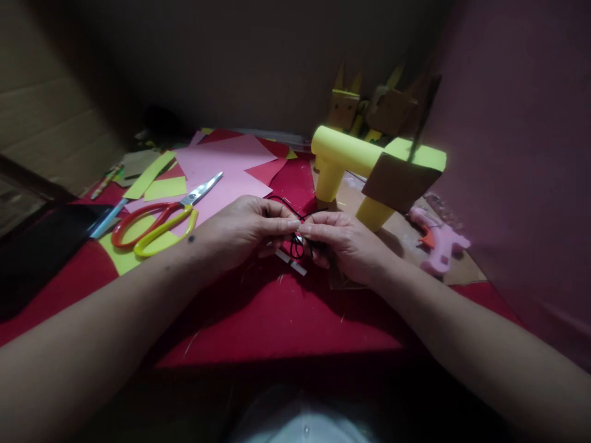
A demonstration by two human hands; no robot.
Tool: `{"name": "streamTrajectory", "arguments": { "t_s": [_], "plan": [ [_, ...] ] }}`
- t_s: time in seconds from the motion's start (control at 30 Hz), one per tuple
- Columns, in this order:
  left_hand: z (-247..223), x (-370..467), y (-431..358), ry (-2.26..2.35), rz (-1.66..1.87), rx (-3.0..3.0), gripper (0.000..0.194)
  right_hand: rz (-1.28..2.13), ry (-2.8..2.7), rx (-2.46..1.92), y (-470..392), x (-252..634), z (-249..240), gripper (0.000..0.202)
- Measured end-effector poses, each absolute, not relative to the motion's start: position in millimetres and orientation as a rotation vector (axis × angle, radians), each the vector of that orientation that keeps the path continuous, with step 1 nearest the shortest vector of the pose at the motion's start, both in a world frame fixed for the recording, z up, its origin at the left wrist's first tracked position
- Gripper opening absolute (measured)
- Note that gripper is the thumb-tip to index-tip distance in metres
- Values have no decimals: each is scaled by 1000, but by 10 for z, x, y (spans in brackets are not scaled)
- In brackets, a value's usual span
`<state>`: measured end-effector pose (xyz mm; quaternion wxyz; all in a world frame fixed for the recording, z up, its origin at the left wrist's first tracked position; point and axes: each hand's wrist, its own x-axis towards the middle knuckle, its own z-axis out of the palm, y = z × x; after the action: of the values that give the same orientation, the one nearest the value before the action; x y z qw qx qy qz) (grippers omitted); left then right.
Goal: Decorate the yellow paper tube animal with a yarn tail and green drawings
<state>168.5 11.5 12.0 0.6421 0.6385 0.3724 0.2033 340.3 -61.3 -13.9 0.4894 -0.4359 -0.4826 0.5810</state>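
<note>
Thin black cord (296, 247) hangs in loops between my two hands at the middle of the table. My left hand (253, 223) pinches it with thumb and forefinger. Fingertips of my right hand (341, 237) are closed on the same cord, almost touching the left ones. Exactly how the cord runs between the fingers is hidden. Just below lie small grey strips (290, 261) on the red cloth. Behind my right hand stands a yellow paper animal figure (351, 151) with a brown cardboard face (399, 180) and a dark stick rising from its head.
Scissors (161, 224) with red and yellow handles lie left on pink paper (226, 157) and yellow pieces. A pink glue gun (441, 243) rests right on a cardboard sheet (462, 269). Small cardboard figures (344, 111) stand at the back. A pink wall (517, 154) bounds the right.
</note>
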Motion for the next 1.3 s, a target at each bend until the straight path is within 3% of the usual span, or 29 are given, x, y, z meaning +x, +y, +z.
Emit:
{"name": "streamTrajectory", "arguments": {
  "t_s": [0.8, 1.1, 1.3],
  "plan": [
    [205, 1662, 96, 843, 419, 1415, 23, 1425, -1172, -1087, -639, 3416, -102, 24],
    [278, 1634, 96, 835, 472, 1620, 20, 1161, -1443, -1211, -647, 3384, -130, 31],
    [385, 1623, 82, 868, 506, 1884, 19, 1257, -1418, -1233, -641, 3382, -131, 23]
  ]
}}
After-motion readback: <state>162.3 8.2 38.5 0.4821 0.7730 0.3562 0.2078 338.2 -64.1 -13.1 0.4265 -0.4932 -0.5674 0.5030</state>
